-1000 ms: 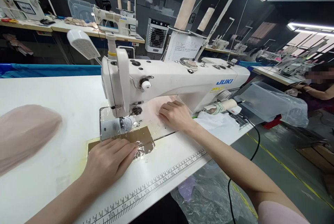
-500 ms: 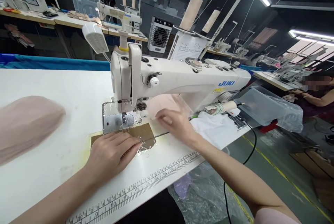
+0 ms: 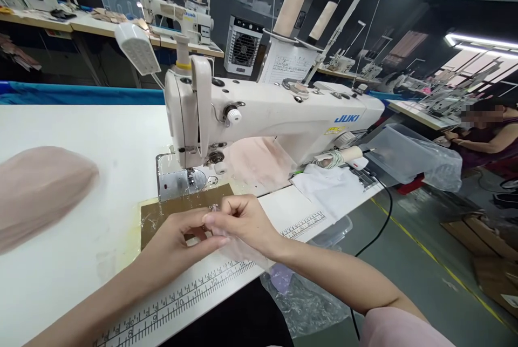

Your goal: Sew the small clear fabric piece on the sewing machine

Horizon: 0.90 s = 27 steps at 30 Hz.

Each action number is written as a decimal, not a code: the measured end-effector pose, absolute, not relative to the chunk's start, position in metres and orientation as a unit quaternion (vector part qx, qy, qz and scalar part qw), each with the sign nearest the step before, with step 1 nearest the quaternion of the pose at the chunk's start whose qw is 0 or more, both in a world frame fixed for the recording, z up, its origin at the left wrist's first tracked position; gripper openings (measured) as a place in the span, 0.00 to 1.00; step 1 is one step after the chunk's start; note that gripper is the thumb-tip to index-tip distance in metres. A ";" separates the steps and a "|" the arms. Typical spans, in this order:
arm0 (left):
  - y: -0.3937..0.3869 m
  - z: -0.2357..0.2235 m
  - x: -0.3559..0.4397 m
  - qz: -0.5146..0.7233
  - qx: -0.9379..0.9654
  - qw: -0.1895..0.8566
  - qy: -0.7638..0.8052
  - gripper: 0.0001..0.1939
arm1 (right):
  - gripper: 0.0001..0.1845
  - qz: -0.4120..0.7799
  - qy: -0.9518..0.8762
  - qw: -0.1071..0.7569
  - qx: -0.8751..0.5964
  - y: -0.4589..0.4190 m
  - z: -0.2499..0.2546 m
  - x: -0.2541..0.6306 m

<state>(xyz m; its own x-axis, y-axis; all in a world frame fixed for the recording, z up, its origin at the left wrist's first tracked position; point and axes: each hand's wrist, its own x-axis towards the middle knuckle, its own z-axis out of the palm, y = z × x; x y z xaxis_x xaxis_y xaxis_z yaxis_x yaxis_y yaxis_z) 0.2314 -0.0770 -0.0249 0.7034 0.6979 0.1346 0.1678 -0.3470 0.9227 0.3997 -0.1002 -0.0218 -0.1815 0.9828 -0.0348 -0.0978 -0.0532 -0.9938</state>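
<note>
My left hand (image 3: 178,239) and my right hand (image 3: 243,223) meet over the table edge in front of the white sewing machine (image 3: 267,115). Both pinch a thin, pale, sheer fabric piece (image 3: 238,250) that droops below the right hand. Under them lies a brown taped patch (image 3: 170,209) on the tabletop, just before the needle plate (image 3: 178,181). More pink fabric (image 3: 259,161) lies under the machine arm.
A pile of pink mesh fabric (image 3: 38,190) sits at the left on the white table (image 3: 89,142). A printed ruler (image 3: 178,304) runs along the front edge. White cloth (image 3: 332,185) and a clear bin (image 3: 408,158) are at the right. Another person (image 3: 485,136) sits far right.
My right hand left the pink fabric under the machine arm and came toward me, bringing a sheer piece. My left hand lifted off the brown patch and joined it in a pinch.
</note>
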 end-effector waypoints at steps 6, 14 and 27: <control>-0.058 -0.005 0.209 0.106 0.665 0.713 0.197 0.13 | 0.27 0.735 -0.429 0.376 -0.367 -0.101 -0.015 0.411; -0.036 0.000 0.190 0.068 0.686 0.677 0.259 0.21 | 0.14 0.768 -0.497 0.212 -0.344 -0.083 -0.016 0.417; -0.031 -0.002 0.189 0.035 0.738 0.613 0.281 0.06 | 0.05 0.533 -0.719 0.182 -0.408 -0.039 -0.006 0.420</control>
